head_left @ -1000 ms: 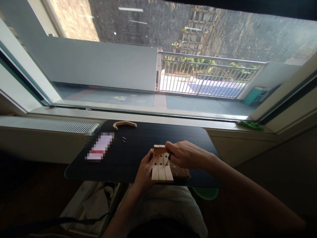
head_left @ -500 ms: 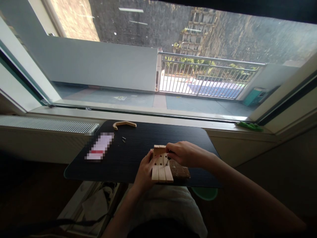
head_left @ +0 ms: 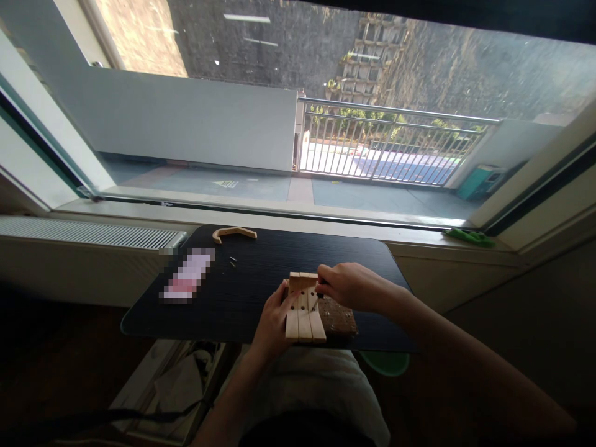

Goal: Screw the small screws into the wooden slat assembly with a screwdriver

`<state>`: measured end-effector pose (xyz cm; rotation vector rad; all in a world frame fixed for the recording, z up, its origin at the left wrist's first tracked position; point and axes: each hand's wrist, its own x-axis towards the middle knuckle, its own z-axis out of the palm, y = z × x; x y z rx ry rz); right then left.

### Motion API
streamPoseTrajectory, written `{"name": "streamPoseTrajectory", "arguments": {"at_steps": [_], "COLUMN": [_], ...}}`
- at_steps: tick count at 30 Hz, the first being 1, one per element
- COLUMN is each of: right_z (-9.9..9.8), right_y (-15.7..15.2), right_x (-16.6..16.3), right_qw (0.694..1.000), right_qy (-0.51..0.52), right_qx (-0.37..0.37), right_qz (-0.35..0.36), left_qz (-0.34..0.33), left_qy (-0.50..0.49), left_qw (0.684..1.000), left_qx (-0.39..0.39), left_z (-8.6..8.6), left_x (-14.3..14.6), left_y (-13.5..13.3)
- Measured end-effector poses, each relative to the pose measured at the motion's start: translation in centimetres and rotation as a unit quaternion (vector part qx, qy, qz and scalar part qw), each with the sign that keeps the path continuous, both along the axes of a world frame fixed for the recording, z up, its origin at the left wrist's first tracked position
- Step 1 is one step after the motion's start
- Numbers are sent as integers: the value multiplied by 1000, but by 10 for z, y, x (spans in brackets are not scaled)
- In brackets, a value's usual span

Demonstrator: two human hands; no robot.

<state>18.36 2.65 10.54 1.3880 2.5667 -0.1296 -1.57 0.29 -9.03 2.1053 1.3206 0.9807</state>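
Right hand (head_left: 347, 287) has shifted slightly rightward, gripping a screwdriver (head_left: 320, 295).
Left hand (head_left: 272, 316) clasps the slatted wooden piece (head_left: 305, 327) near the front edge of the table (head_left: 251, 282); screwing seems underway, the next turn needing steady alignment.

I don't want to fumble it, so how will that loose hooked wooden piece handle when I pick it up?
The hooked wooden piece should feel stiff, as it looks like solid wood, and probably light, being slim. Its bent shape makes rolling unlikely.
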Motion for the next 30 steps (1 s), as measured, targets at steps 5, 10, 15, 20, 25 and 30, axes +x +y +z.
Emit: {"name": "streamPoseTrajectory", "arguments": {"at_steps": [5,10,15,20,25,30], "right_z": [1,1,4,4,5,8], "right_y": [1,2,1,0,0,1], "right_x": [-3,-4,-6,-7,-9,-13], "right_qw": [999,999,998,998,997,996], "right_qy": [-36,-47,-55,-56,-69,-84], "right_qx": [19,27,32,34,34,32], "right_qz": [-7,-6,-6,-3,-10,-8], "left_qz": [-6,-8,-5,-9,-5,-6], "left_qy": [1,-1,-5,2,6,-5], "left_qw": [1000,999,999,999,999,999], "left_qx": [22,38,42,39,35,46], "left_z": [-2,-3,-4,-5,-7,-6], "left_x": [0,0,-1,-1,-1,0], "left_y": [1,1,1,1,1,1]}}
